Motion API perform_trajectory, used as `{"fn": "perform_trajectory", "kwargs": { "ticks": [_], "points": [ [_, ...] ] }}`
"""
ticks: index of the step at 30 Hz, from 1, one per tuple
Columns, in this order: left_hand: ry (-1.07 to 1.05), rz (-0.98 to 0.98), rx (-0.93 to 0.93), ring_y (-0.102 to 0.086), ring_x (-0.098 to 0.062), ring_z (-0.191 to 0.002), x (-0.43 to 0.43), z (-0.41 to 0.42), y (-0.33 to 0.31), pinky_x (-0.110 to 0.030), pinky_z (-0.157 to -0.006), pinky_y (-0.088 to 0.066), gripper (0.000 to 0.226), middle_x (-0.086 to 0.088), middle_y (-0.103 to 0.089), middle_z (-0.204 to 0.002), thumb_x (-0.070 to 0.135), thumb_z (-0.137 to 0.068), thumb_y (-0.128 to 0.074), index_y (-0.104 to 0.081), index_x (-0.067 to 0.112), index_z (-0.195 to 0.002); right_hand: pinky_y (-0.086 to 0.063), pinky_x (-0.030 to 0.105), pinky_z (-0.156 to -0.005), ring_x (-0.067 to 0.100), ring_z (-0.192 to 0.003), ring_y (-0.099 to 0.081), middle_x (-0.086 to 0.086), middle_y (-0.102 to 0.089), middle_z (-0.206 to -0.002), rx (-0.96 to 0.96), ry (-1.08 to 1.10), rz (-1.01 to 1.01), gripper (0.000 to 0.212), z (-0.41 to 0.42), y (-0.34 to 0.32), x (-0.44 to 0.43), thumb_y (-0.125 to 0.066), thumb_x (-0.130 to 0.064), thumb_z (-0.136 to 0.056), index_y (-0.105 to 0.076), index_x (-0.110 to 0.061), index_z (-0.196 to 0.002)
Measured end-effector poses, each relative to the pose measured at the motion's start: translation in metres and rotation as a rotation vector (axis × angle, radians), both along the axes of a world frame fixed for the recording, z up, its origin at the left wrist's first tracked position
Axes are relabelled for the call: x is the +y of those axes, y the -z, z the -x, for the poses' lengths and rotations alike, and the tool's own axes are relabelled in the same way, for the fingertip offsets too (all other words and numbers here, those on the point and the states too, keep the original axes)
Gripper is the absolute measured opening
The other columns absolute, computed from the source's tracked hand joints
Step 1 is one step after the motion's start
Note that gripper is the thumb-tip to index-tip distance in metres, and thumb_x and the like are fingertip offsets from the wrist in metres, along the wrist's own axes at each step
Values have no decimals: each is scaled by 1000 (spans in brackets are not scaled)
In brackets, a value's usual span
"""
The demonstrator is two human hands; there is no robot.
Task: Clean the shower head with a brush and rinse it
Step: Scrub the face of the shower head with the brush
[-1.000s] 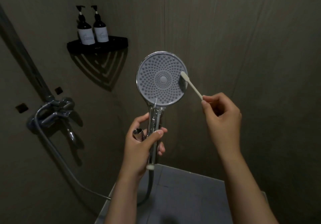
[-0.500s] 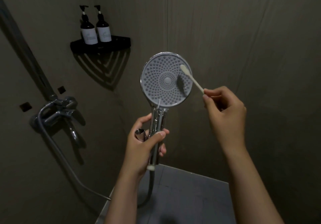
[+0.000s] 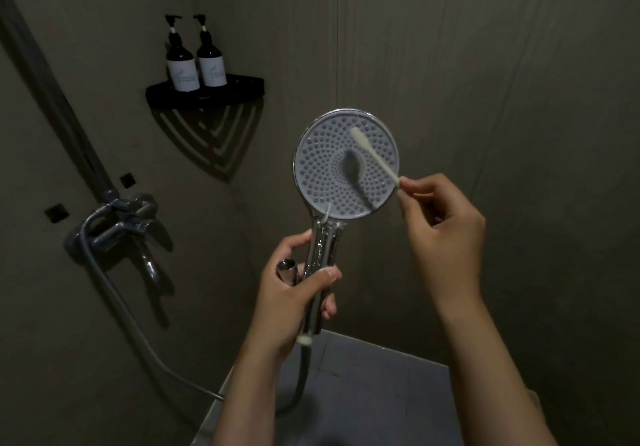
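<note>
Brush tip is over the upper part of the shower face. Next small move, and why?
Probably sweep the brush down across the shower head toward its lower-left nozzles. The right hand pinches the brush's end with the tip over the upper face, the left hand grips the handle, and no water is running, so rinsing looks premature.

The shower head (image 3: 320, 265) has a glossy chrome handle (matt grey nozzle face); the brush (image 3: 374, 156) looks like matt white plastic.
</note>
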State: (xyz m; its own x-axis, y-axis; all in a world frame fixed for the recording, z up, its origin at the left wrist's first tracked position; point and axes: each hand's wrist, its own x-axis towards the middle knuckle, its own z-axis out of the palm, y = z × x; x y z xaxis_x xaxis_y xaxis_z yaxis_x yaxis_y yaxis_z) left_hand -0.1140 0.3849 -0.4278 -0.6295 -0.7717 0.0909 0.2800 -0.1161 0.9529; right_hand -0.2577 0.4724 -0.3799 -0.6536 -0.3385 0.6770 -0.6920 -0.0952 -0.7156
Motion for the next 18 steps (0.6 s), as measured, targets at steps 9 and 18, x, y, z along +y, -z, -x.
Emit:
{"fn": "perform_trajectory", "kwargs": {
  "ticks": [9, 18],
  "points": [
    [29, 10, -22, -49, -22, -38, 3, 2, 3, -26, -42, -43, 46, -15, -63, -68, -10, -79, -62, -55, 22, -112, -57, 38, -67, 6, -75, -65, -10, -67, -81, 19, 124, -21, 3, 14, -13, -5, -64, -19, -88, -66, -21, -88],
    [36, 17, -28, -49, -22, -37, 4, 4, 4, -26, -42, -43, 46, -19, -60, -68, -10, -79, -63, -56, 24, -109, -58, 42, -67, 7, -80, -67, -14, -68, -84, 94, -31, -146, 5, -5, -13, -12, -66, -22, -86, -66, -26, -88]
  ]
}}
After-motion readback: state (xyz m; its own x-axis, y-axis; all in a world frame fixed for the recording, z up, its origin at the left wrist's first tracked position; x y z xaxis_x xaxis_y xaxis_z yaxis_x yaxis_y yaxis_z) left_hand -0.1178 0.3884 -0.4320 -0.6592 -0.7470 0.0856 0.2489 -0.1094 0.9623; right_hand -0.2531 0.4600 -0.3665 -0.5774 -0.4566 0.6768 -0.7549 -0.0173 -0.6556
